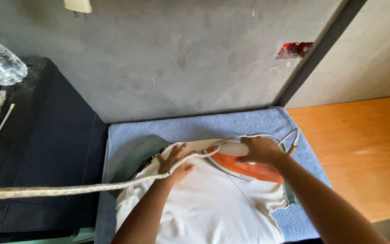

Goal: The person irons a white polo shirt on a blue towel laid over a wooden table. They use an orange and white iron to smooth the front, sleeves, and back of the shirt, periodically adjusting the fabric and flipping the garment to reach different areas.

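Iron (pixel 244 165) looks like glossy plastic, cord (pixel 68 190) is braided fabric. Shirt (pixel 204 203) is smooth cloth on a fuzzy towel (pixel 190 126); worktop (pixel 362 149) is matt wood.

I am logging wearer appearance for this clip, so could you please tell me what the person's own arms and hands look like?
Both arms are bare from as far up as the picture shows: no sleeves, gloves or wristwatch in view. The left hand and the right hand show no rings or bracelets that I can make out. The fingernails are too small to judge.

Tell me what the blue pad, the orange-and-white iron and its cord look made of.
Blue pad: terry towelling, apparently; nubbly matte pile.
Orange-and-white iron: smooth, slightly glossy moulded plastic.
Beige cord: fabric-braided sleeve; woven speckled texture.
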